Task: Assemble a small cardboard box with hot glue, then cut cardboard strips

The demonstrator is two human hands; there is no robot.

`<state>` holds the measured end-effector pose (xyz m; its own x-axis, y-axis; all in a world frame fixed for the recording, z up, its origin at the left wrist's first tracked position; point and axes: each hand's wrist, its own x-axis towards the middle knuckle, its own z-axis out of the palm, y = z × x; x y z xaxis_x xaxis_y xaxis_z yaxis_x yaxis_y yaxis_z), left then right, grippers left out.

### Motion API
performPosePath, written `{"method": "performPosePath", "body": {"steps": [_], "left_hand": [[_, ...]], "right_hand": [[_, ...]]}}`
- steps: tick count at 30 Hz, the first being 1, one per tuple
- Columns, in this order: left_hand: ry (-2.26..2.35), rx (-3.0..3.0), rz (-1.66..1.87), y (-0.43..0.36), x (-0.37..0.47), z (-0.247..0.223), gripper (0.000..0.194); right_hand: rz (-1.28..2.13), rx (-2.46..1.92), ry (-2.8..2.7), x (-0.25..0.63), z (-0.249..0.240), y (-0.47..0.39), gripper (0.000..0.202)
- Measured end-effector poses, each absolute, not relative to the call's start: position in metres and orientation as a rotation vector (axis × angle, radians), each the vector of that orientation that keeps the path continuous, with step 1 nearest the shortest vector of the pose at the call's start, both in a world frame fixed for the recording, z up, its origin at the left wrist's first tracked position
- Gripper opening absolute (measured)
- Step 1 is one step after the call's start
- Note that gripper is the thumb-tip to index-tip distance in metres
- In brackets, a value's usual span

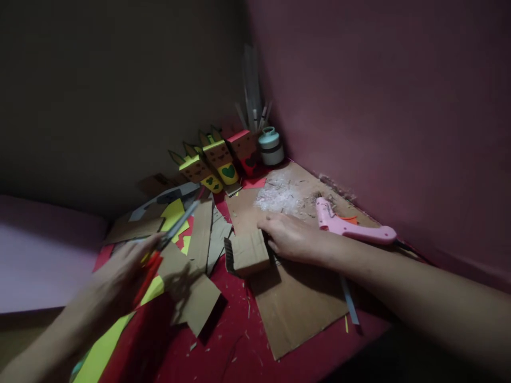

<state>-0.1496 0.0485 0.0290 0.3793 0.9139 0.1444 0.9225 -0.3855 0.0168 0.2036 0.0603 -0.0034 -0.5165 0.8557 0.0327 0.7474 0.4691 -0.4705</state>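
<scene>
My left hand (pixel 130 266) is closed on scissors with orange handles (pixel 148 276), their blades pointing up and to the right over yellow and red paper. At the centre, my right hand (pixel 289 236) has its fingers closed at the right end of a small folded cardboard box (pixel 247 252). That box lies above a flat brown cardboard sheet (pixel 301 303). Cut cardboard pieces (pixel 202 300) lie between the two hands.
Three paper-and-cardboard figures (pixel 219 157) stand at the back beside a light blue jar (pixel 270 146). A pink glue gun (pixel 355 227) lies right of my right hand. White shreds (pixel 279 196) cover part of the board. Walls rise behind the red table (pixel 223 346).
</scene>
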Motion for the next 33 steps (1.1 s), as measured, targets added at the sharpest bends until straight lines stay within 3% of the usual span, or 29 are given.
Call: {"method": "performPosePath", "body": {"steps": [7,12,17,33], "left_hand": [[-0.939,-2.828,0.198,0.15,-0.083,0.031,0.049],[-0.874,-2.903,0.316,0.163,-0.067,0.031,0.042],[-0.923,-2.965,0.468,0.156,-0.058,0.043,0.039],[-0.71,-3.211,0.239,0.204,-0.057,0.039,0.046]], "right_hand": [[0.697,-1.179,-2.28,0.209,-0.016,0.064,0.022],[0.67,-1.284,-2.248,0.208,-0.016,0.06,0.029],[0.7,-1.393,-2.265,0.206,-0.012,0.057,0.02],[0.819,-1.334,-2.283,0.209,-0.006,0.058,0.023]]}}
